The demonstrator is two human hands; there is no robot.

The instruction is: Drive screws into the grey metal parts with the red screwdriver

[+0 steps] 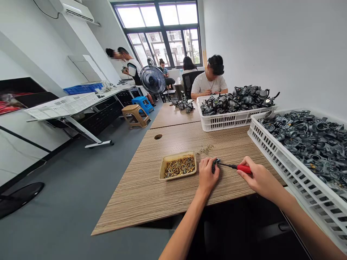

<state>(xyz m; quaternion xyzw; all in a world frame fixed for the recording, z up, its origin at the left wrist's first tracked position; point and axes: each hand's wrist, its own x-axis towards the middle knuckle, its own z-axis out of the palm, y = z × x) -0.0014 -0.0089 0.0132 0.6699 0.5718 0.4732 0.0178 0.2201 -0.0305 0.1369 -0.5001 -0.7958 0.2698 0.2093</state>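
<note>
My left hand (208,174) is closed round a small dark metal part (215,165) at the table's near side, its fingers covering much of it. In my right hand (256,177) is the red handle of a screwdriver (244,169), whose dark shaft points left and meets the part. Left of my left hand stands a tan tray (161,173) filled with small brass-coloured pieces (180,167). Several similar loose pieces (206,149) lie on the wood just beyond my left hand.
A white crate (217,124) of dark metal parts stands at the back, and a larger one (306,171) at the right. A person sits across the wooden table (135,191). A fan (153,80), stools and other people are farther off.
</note>
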